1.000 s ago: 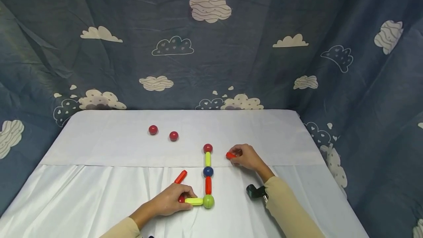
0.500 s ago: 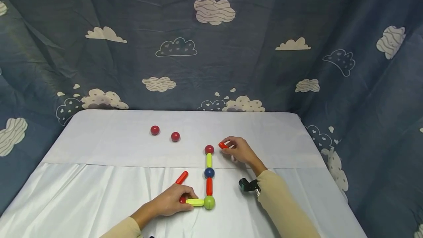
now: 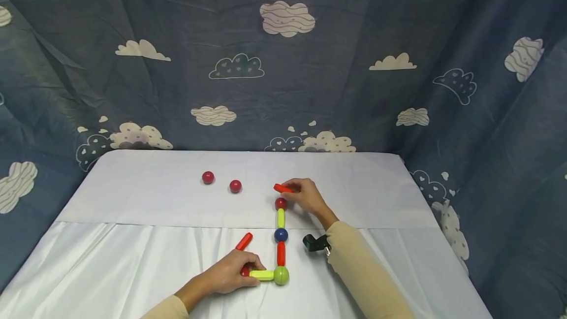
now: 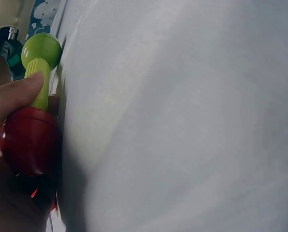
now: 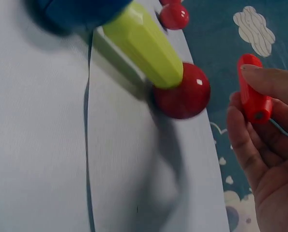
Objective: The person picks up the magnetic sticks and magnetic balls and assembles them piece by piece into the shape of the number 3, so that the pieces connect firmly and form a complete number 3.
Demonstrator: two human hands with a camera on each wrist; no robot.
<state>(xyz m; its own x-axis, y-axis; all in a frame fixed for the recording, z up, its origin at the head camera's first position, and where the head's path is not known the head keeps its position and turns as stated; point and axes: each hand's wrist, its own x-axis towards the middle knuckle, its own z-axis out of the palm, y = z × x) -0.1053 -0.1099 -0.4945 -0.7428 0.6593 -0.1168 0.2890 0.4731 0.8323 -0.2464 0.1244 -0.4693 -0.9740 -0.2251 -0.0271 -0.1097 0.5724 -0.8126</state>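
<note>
My right hand (image 3: 306, 196) pinches a red magnetic rod (image 3: 281, 188) between thumb and fingers, just beyond the far red ball (image 3: 281, 204). From that ball a joined line runs toward me: a yellow-green rod (image 3: 281, 218), a blue ball (image 3: 281, 234), a red rod (image 3: 281, 253) and a green ball (image 3: 281, 275). A second yellow-green rod (image 3: 261, 275) reaches left from the green ball to another red ball (image 4: 30, 140). My left hand (image 3: 229, 271) grips that second rod by its red-ball end, thumb pressed on the rod. Behind the left hand slants another red rod (image 3: 244, 241), its near end hidden.
Two loose red balls, a left one (image 3: 207, 177) and a right one (image 3: 236, 186), lie toward the back of the white cloth-covered table (image 3: 146, 201). A dark wrist device (image 3: 313, 243) is on the right arm. A cloud-patterned curtain (image 3: 336, 87) hangs behind.
My right hand has carried its red rod leftward and away from me, from right of the line to beyond the far red ball. The left hand keeps its grip in place.
</note>
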